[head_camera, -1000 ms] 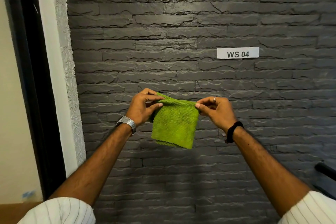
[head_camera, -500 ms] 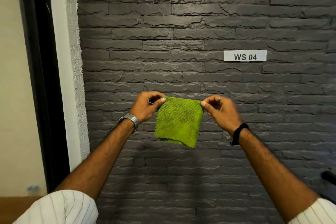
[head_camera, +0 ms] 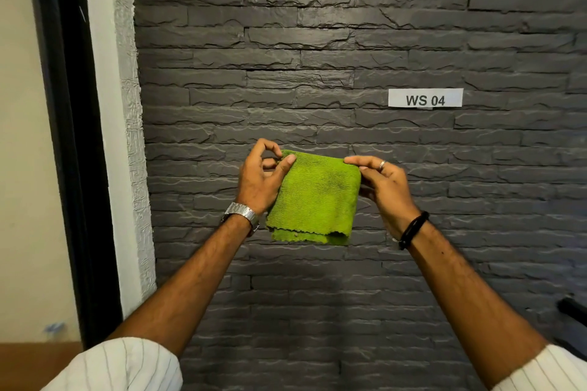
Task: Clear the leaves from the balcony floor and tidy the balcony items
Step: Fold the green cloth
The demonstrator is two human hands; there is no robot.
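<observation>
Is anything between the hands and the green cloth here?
Nothing visible. The left hand pinches the green cloth at its top left corner and the right hand grips its top right edge; it hangs folded before the dark stone wall.

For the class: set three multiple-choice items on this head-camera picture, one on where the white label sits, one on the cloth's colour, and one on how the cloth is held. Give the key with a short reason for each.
1. Where is the WS 04 label?
A. on the dark stone wall, up and right of the cloth
B. on the black door frame
C. on the cloth

2. What colour is the folded cloth?
A. white
B. green
C. red

3. How is the cloth held?
A. draped over one forearm
B. lying flat against the wall
C. pinched at its top corners by both hands, hanging free

Key: 1 A, the label is stuck to the dark stone wall. 2 B, it is bright green. 3 C, the left hand and right hand each pinch a top corner.
</observation>
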